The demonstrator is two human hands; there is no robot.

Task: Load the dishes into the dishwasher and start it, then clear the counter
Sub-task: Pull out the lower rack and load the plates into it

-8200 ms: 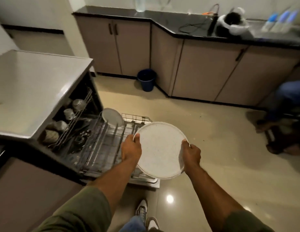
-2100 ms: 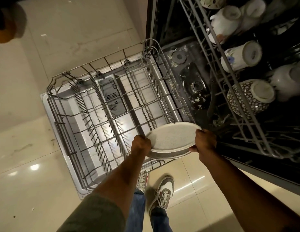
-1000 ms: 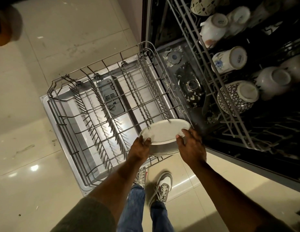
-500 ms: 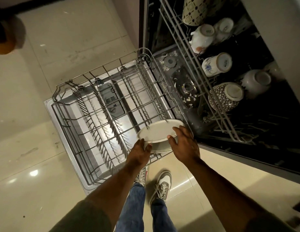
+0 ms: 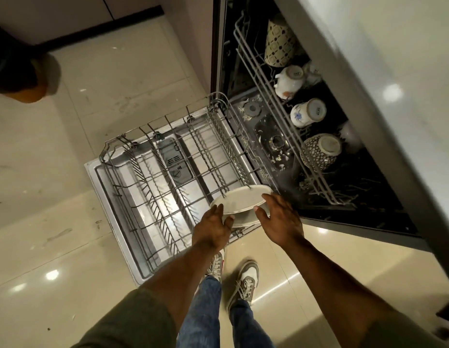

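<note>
Under you lies a glossy cream tile floor [image 5: 67, 222], scuffed and smudged, with ceiling lights mirrored as bright spots — one near your left side. Pale cabinet fronts [image 5: 55, 11] with a black plinth [image 5: 100, 28] run along the top left — a pale countertop [image 5: 399, 71] fills the upper right.

Single head view, looking steeply down, close over pulled-out lower rack [image 5: 168, 177] and floor [image 5: 42, 172].
</note>
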